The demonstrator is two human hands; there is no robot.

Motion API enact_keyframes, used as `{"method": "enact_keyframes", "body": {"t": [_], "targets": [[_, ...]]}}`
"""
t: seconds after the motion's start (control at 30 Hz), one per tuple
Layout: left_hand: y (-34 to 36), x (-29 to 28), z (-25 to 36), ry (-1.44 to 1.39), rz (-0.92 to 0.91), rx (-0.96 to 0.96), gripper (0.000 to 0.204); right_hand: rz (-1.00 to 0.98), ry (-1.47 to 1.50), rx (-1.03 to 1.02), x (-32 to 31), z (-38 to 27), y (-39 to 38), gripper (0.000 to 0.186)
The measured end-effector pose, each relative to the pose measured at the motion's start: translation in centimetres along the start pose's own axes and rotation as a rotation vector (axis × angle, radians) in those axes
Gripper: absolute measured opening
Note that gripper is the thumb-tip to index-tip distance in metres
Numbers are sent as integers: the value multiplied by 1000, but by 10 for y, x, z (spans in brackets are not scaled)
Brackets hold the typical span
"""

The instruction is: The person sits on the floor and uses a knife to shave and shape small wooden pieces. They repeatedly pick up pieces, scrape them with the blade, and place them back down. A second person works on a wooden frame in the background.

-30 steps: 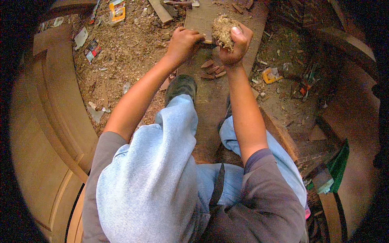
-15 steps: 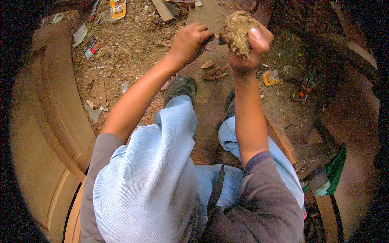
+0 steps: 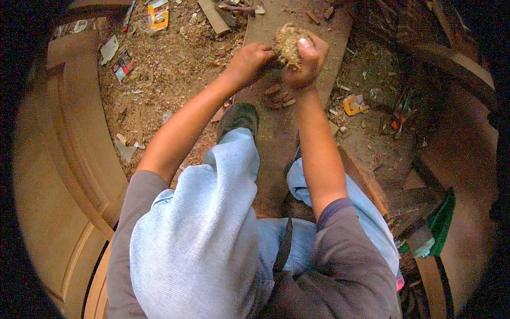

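My right hand [image 3: 309, 66] is wrapped round a shaggy, tan, frayed-looking clump [image 3: 287, 44], its thumb pressed on top. From the left, my left hand [image 3: 249, 63] reaches up to the clump's edge. Its fingers are curled closed; whatever they pinch, if anything, is hidden. Both hands are over a brown wooden board [image 3: 265, 24] that runs away between my feet. On that board, just below the hands, lie several small reddish-brown wood pieces [image 3: 278, 97].
Wood shavings [image 3: 180, 69] cover the ground to the left, with a yellow packet [image 3: 158, 16] and scraps. Another yellow wrapper [image 3: 355, 105] lies at right. A panelled wooden piece [image 3: 79, 133] leans at left; a green item [image 3: 443, 223] is at lower right. My dark shoe [image 3: 239, 121] stands beside the board.
My right hand has moved left and slightly down with the clump, which is now close against my left hand. The left hand has lowered a little.
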State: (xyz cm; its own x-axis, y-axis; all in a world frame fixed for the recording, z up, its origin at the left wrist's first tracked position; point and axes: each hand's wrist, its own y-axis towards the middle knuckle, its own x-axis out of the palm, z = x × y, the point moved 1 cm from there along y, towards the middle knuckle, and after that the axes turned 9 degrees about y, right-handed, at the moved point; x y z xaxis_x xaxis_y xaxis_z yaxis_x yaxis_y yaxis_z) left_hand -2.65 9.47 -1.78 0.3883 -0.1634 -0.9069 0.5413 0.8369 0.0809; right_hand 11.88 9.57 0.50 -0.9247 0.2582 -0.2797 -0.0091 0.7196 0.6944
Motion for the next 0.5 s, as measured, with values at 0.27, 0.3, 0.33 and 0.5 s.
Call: {"method": "enact_keyframes", "body": {"t": [0.27,0.3,0.33,0.5], "targets": [[7,8,-5,-93,194,84,20,210,608,593,-31,-25,17,44],[4,12,-7,-161,166,15,21,184,529,519,-22,-17,12,40],[0,16,-7,-235,94,-80,21,156,447,453,-12,-9,6,36],[2,19,-9,-39,-175,25,21,-32,207,302,8,31,-19,21]]}}
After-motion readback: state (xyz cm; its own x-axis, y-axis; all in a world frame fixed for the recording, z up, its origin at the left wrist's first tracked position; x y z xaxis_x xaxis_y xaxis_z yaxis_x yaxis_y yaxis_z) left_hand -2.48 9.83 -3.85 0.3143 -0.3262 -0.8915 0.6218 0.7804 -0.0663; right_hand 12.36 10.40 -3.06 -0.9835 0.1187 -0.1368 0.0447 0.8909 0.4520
